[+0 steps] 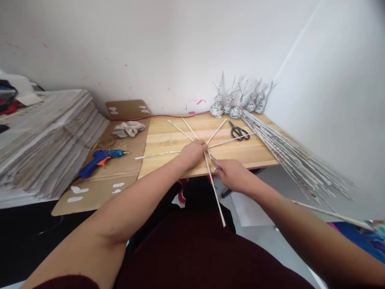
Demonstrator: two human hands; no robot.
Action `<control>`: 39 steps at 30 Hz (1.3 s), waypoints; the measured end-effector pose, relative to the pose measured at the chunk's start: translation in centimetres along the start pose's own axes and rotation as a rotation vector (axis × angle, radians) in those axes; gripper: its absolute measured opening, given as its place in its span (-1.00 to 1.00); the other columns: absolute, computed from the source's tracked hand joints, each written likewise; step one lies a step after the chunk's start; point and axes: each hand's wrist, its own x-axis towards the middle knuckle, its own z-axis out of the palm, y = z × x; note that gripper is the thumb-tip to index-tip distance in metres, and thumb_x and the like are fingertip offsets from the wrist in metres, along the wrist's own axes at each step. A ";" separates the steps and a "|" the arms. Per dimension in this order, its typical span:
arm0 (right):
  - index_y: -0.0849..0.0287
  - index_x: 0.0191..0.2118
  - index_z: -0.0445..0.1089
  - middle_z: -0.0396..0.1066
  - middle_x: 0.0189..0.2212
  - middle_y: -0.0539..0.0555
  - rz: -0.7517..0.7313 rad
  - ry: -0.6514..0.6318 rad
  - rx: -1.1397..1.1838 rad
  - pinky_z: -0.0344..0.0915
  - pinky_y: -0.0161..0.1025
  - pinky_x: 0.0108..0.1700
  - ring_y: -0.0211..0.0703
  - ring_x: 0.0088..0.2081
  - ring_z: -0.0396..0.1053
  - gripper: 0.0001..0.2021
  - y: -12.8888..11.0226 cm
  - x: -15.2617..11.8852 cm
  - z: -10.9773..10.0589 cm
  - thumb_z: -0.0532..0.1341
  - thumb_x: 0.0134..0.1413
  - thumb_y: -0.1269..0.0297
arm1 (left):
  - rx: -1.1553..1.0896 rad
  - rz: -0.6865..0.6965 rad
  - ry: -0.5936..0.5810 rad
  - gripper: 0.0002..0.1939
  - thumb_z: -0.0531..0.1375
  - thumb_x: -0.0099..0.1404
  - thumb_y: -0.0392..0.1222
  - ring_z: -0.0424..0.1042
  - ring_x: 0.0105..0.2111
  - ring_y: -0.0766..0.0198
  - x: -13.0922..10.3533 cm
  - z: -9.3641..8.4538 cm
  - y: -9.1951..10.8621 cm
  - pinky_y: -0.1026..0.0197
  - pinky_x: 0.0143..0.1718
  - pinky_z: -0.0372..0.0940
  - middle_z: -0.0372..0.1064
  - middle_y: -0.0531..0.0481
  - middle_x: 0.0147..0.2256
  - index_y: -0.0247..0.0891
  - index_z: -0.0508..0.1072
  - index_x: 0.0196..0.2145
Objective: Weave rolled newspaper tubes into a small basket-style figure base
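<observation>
On the wooden surface (pixel 243 155), a spoked arrangement of rolled paper sticks (pixel 214 188) is laid near the front edge, its crossing point covered by the left hand (pixel 194 153). The left hand is placed palm down over the crossing; whether the sticks are gripped or only pressed by its fingers cannot be told. By the right hand (pixel 230 172), a paper strip (pixel 212 155) is pinched between thumb and fingers just beside the crossing, at the front edge. The two hands are held near each other but apart. Spokes are pointed left, toward the back and to the right, while one is extended past the front edge toward the lap.

Near the tip of the right-hand spoke, black-handled scissors (pixel 234 127) are laid. Farther right, a bundle of rolled paper sticks (pixel 288 158) is set at a slant, its near ends projected beyond the surface. Behind it, small gourd-shaped woven paper pieces (pixel 216 108) are stood in a group by the wall (pixel 168 48). To the left, a blue glue gun (pixel 100 156) and a crumpled cloth (pixel 129 129) are rested on a cardboard sheet (pixel 132 168), beside which old newspapers (pixel 57 140) are stacked high.
</observation>
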 end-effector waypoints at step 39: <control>0.20 -0.09 0.52 0.50 -0.04 0.16 -0.004 0.241 0.077 0.20 -0.25 0.02 -0.08 -0.03 0.40 -0.71 3.5 5.9 1.8 0.08 0.19 0.36 | -0.120 0.117 0.116 -0.69 0.01 0.39 -0.24 0.34 -0.14 0.19 -0.5 0.6 -2.3 0.16 -0.04 0.26 0.39 -0.14 -0.20 -0.25 0.55 -0.14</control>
